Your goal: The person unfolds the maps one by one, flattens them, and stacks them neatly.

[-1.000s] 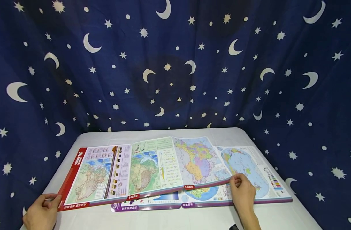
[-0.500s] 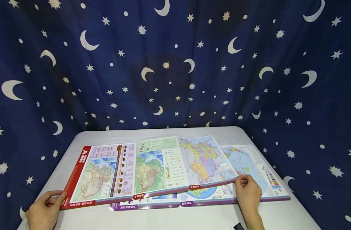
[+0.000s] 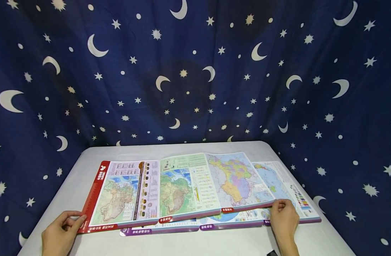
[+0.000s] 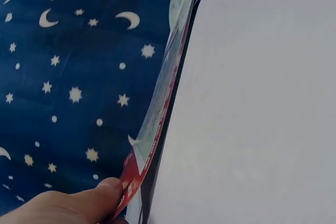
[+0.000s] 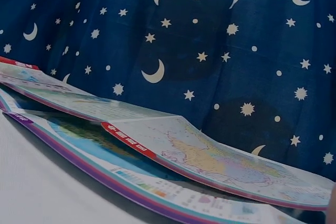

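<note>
A long red-edged folding map (image 3: 189, 192) with several panels spans the middle of the head view, its folds slightly raised. My left hand (image 3: 61, 231) pinches its near left corner between thumb and fingers; the left wrist view shows the thumb on the red corner (image 4: 131, 179). At the near right corner my right hand (image 3: 284, 217) pinches the map's edge. Under it lies a purple-edged folding map (image 3: 237, 224), partly covered and sticking out at the near side and right. In the right wrist view the upper map's edge (image 5: 231, 182) stands apart above the purple edge (image 5: 100, 184).
Both maps are over a white-covered table (image 3: 169, 245). A blue curtain (image 3: 189, 46) with moons and stars surrounds the back and sides. A small black object (image 3: 272, 253) shows at the bottom edge, near my right wrist.
Both hands have moved to the right, carrying the red-edged map with them across the purple-edged one. More of the lower map's right side is now covered. The view has shifted slightly.
</note>
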Demonstrator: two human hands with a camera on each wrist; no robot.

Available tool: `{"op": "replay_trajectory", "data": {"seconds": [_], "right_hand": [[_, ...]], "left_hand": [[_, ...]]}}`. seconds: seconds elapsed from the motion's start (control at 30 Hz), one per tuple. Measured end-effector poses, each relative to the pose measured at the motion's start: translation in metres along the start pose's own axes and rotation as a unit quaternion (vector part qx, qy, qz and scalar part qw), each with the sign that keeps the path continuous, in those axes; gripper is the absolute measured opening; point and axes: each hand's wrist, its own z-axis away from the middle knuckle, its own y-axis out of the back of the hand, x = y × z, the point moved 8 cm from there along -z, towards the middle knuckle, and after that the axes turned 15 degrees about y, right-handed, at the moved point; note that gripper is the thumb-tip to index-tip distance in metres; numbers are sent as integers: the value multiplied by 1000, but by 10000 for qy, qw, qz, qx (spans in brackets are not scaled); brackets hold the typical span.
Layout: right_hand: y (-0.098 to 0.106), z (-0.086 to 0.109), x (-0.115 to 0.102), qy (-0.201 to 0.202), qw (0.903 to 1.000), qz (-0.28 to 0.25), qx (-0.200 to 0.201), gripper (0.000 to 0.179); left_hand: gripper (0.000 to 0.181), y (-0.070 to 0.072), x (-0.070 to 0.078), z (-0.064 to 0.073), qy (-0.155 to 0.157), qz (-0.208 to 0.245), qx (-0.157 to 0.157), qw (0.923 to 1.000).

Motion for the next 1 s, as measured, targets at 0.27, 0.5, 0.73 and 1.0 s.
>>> {"op": "replay_trajectory", "data": {"seconds": [0.27, 0.5, 0.73, 1.0], "right_hand": [[5, 5, 19, -221, 9997, 103, -93, 16], [13, 2, 25, -207, 9997, 102, -72, 16], [21, -2, 29, -152, 9998, 120, -14, 18], [36, 0, 52, -389, 9987, 332, -90, 24]], "left_hand": [[17, -6, 11, 12, -86, 245, -28, 9997], [18, -13, 14, 17, -209, 314, -109, 9992], [18, -21, 17, 21, -61, 321, -143, 9994], [18, -33, 34, 34, -228, 334, -235, 9989]]}}
